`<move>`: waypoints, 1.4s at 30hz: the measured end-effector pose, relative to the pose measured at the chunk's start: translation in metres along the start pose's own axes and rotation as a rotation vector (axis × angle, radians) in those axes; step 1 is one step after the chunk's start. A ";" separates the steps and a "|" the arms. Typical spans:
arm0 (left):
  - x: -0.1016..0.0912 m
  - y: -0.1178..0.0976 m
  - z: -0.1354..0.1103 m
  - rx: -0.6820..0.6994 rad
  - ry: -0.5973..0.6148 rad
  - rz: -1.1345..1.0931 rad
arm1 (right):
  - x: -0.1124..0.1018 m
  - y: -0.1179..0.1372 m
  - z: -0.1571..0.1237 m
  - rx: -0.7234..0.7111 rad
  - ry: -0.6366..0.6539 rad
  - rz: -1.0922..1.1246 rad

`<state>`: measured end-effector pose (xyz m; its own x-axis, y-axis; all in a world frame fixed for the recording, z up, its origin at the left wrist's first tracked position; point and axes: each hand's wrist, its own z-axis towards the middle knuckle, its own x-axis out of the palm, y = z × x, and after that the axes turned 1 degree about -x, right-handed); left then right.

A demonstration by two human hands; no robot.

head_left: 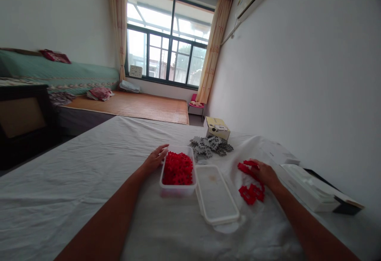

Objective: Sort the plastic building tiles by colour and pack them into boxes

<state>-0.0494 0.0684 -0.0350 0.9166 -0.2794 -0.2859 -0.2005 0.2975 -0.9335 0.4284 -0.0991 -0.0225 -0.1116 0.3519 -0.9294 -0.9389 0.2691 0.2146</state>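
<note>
A clear plastic box (177, 190) full of red interlocking plastic pieces (179, 169) stands in front of me. At its far left corner is my left hand (156, 158), fingers stretched out against the rim. To the right, my right hand (264, 172) has its fingers curled onto a red interlocking piece (244, 168) on the cloth; part of it is hidden under the fingers. More red pieces (251, 194) lie just below that hand. Between the box and these pieces, the box's pale lid (216, 193) lies flat.
Behind the box is a heap of grey interlocking pieces (210, 146), with a yellow carton (218, 127) beyond it. White boxes (312, 187) lie along the wall at right. A white cloth (74, 185) covers the table. Farther off stand a bed (143, 106) and a pink chair (194, 99).
</note>
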 end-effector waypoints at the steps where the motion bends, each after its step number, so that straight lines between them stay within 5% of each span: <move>1: 0.000 0.001 0.000 0.000 0.002 -0.003 | -0.003 -0.005 0.001 0.024 -0.010 0.061; 6: 0.001 0.002 0.001 0.007 0.003 -0.043 | -0.016 -0.008 0.003 0.182 -0.032 0.467; 11: 0.004 0.001 -0.003 -0.007 -0.008 -0.091 | -0.027 0.048 0.011 0.221 0.070 0.917; 16: 0.005 0.005 -0.002 -0.016 -0.006 -0.097 | -0.029 0.169 0.007 -0.124 0.285 1.053; 19: 0.006 0.008 -0.001 -0.026 -0.012 -0.087 | -0.024 0.236 -0.002 -0.472 0.237 0.876; 22: 0.007 0.007 -0.002 -0.030 -0.009 -0.093 | -0.019 0.271 -0.007 -0.846 0.194 0.594; 25: 0.007 0.005 -0.003 -0.026 0.005 -0.116 | -0.018 0.276 -0.007 -0.988 0.285 0.465; 31: 0.007 0.004 -0.003 -0.048 0.011 -0.115 | -0.017 0.271 -0.017 -0.709 0.180 0.523; 34: 0.007 0.006 -0.001 -0.041 0.011 -0.116 | -0.011 0.283 -0.037 -0.806 0.279 0.486; 38: 0.006 0.006 -0.001 -0.018 -0.004 -0.086 | -0.011 0.295 -0.056 -0.928 0.261 0.504; 42: 0.004 0.001 -0.003 -0.013 -0.002 -0.061 | -0.021 0.252 -0.039 -0.669 0.087 0.529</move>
<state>-0.0466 0.0645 -0.0377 0.9279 -0.2951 -0.2279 -0.1485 0.2681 -0.9519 0.1811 -0.0732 0.0393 -0.5879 0.2047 -0.7826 -0.7479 -0.5061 0.4295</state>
